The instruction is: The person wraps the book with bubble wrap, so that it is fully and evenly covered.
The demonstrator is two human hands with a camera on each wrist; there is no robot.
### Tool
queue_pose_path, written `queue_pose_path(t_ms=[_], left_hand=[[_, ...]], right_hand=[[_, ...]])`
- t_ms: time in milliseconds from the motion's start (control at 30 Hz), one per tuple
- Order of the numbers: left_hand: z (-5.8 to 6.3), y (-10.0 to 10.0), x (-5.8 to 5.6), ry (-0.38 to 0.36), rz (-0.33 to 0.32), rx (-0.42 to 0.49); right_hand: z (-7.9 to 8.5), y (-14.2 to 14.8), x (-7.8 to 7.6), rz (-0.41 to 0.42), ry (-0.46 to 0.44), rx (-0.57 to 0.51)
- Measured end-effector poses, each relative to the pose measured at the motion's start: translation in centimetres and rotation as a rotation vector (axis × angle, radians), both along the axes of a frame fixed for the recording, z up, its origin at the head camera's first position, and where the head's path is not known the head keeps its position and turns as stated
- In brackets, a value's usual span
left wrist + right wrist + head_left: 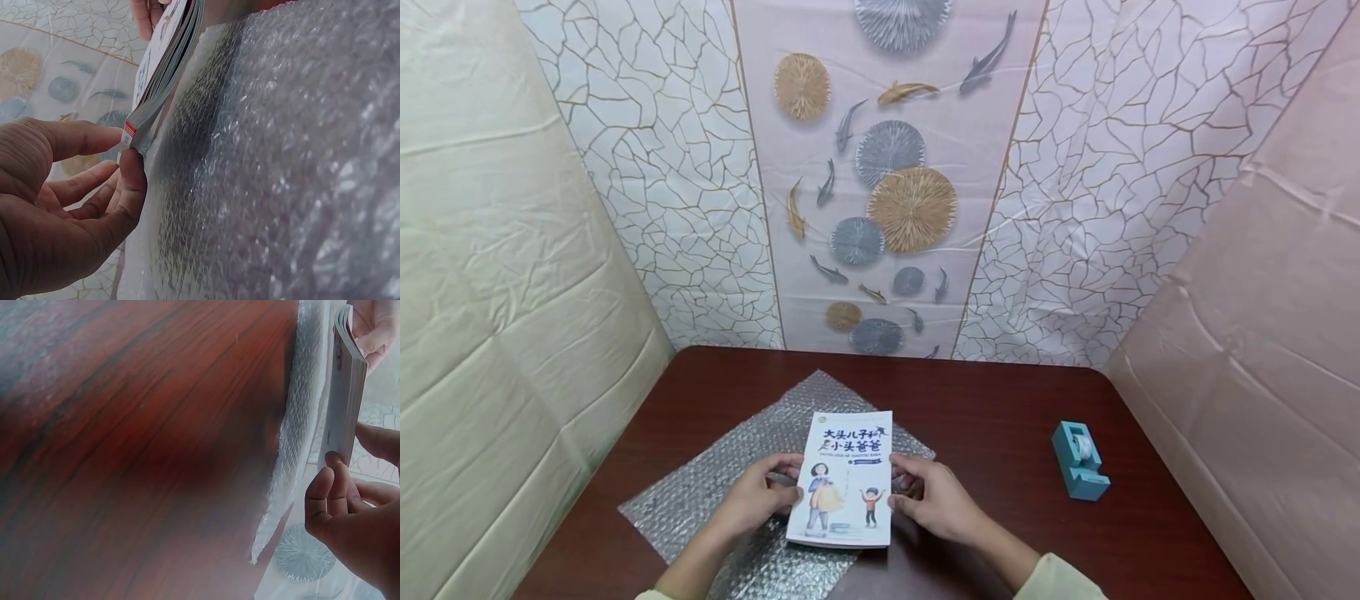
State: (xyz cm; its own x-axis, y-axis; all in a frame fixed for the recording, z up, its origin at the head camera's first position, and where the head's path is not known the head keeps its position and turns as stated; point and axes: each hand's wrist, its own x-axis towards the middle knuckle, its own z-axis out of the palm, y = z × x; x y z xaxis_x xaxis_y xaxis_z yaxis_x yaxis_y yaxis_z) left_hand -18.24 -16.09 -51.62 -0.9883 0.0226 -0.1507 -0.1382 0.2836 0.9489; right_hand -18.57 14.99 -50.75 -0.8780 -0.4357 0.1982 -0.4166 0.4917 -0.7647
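Between both hands is a white paperback book [850, 483] with cartoon figures and blue lettering on its cover. My left hand [763, 493] pinches its left edge, thumb on the cover side and fingers at the spine. On the opposite edge my right hand [938, 498] pinches it too, with fingertips underneath. The left wrist view shows the book's page block [172, 62] raised over the bubble wrap. Beneath the book a sheet of clear bubble wrap [700, 483] lies askew on the table, partly hidden by book and left arm.
A teal tape dispenser [1079, 461] with a roll of tape stands on the right of the dark red wooden table [992, 417]. Patterned cloth [880, 292] hangs behind the table's far edge, and pale padded panels [512, 333] flank both sides.
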Motion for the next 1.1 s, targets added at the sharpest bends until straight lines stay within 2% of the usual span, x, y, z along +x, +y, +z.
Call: queue_pose_path(t_ms=[367,567,833,1100], left_hand=[[0.0,-0.7,0.2,-0.008,0.032,-0.012],[0.0,-1.0,0.2,-0.015,0.036,0.010],[-0.3,-1.8,0.4,-0.021,0.023,-0.032],[-0.3,-2.0,0.3,-0.023,0.049,-0.054]], right_hand=[[0.0,-0.8,-0.1,0.015,0.000,-0.006],[0.1,-1.2,-0.2,0.018,0.008,0.006],[-0.3,-1.8,-0.2,0.043,0.007,0.000],[-0.1,-2.3,-0.3,0.033,0.034,0.034]])
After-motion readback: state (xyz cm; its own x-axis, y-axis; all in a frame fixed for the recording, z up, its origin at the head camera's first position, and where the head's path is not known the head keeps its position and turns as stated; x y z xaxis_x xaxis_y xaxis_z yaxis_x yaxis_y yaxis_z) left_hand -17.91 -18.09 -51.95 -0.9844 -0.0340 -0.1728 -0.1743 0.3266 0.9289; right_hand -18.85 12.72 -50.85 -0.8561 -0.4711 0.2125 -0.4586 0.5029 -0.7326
